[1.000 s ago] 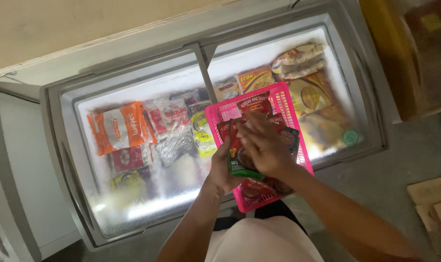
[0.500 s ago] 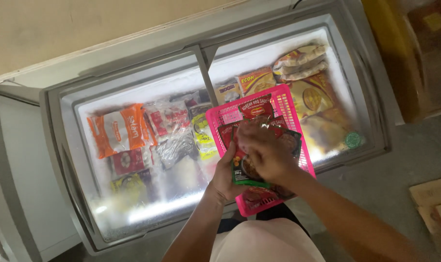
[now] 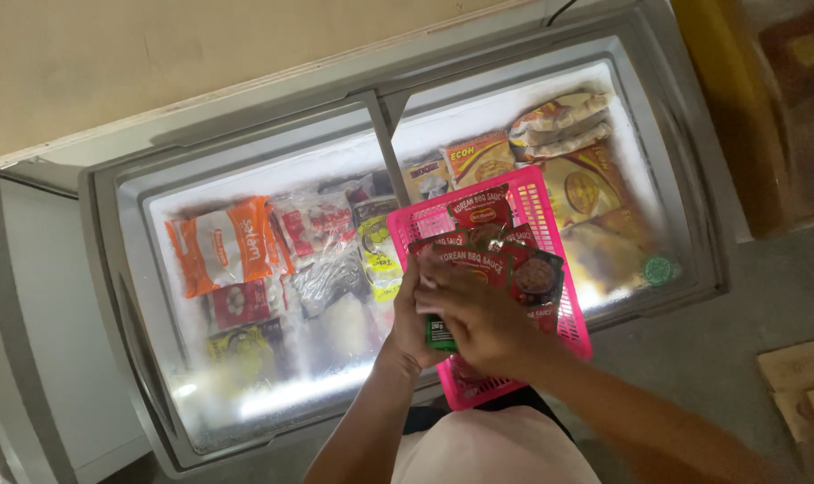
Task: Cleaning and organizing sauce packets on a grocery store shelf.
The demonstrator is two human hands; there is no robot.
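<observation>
Far left of the grip, orange bags (image 3: 223, 244) and other frozen packs lie under the glass lid (image 3: 272, 296) of the chest freezer (image 3: 111, 269). The left hand (image 3: 411, 318) curls around the near-left edge of a stack of red sauce packets (image 3: 479, 260), fingers closed on it, thumb side hidden. The right hand (image 3: 483, 318) lies over the stack, fingers bent and pressing down on the top packets; how firmly it holds them I cannot tell. The packets sit inside a pink basket (image 3: 559, 269) resting on the lid. Right of the grip, more packs (image 3: 586, 193) show through the glass. The basket overhangs the freezer's near edge, so downward pressure could tip it, and glossy packets might slide apart.
</observation>
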